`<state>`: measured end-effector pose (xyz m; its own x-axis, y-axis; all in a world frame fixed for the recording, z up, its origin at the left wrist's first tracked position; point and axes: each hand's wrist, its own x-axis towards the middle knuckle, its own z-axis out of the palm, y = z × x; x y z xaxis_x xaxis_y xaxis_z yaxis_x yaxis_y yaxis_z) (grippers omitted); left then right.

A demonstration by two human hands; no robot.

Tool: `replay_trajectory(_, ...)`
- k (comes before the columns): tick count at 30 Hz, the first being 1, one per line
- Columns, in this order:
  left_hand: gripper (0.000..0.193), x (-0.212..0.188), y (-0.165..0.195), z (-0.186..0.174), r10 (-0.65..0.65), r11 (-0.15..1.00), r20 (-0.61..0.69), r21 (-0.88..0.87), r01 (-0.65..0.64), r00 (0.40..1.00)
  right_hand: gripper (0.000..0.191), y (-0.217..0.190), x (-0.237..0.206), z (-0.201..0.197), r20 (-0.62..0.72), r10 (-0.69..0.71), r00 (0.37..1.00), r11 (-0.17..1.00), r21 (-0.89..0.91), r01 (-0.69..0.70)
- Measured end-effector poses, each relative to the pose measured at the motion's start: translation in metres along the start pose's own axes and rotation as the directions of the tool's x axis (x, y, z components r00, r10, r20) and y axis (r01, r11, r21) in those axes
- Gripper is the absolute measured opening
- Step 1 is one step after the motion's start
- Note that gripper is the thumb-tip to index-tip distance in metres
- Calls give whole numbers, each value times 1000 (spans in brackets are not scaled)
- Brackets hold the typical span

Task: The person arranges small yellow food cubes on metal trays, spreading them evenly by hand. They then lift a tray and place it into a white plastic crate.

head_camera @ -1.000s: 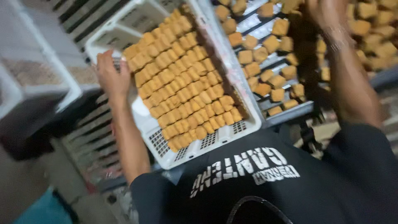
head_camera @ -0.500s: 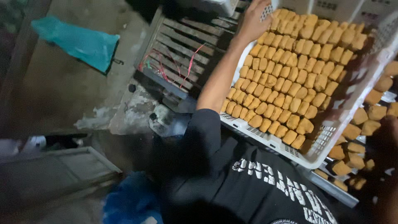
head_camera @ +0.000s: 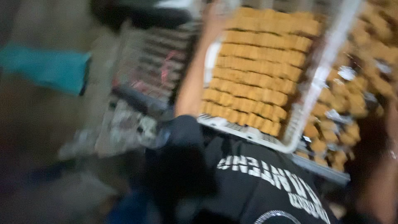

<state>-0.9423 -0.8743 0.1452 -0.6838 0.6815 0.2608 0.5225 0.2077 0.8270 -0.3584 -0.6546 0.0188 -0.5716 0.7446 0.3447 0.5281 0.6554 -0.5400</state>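
A dark slatted pallet (head_camera: 153, 79) fills the upper left centre, a teal cloth (head_camera: 45, 68) beside it. The white crate (head_camera: 257, 135) of golden fried blocks (head_camera: 257, 74) sits upper centre. The left hand (head_camera: 213, 16) meets its far left edge; finger posture is too blurred to tell.

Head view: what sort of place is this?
Probably a small food-making workshop: a white plastic crate packed with rows of golden fried cubes, more loose cubes on a rack, and a bare, grimy floor.
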Motion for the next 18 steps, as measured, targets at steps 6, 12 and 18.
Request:
replay_trajectory(6,45,-37,-18,-11,-186,954,-11,239,184,982,17,77,-95,-54,-289,171,942,963,252,-97)
replay_trajectory(12,42,-55,-5,-35,84,976,-39,203,-75,996,20,-7,-104,-80,-276,90,957,989,-87,-118)
replay_trajectory(18,53,-65,16,-35,-202,977,-1,64,202,979,54,-56,-73,-33,236,-163,958,861,-441,255)
